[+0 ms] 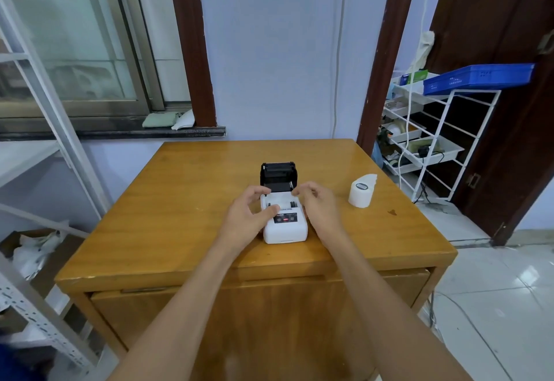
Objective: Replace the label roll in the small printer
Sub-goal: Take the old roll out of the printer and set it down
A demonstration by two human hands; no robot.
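Centrally on the glossy wooden table, the boxy white plastic printer has its black lid up; left hand and right hand flank it, fingers loosely curled, holding nothing. Cylindrical white label roll stands well right.

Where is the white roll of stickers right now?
The label roll stands on the wooden table, to the right of the printer, just beyond the right hand.

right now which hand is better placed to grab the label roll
Right hand, likely. The label roll stands on the table to the right of the open printer, on that hand's side; the left hand would have to cross the printer.
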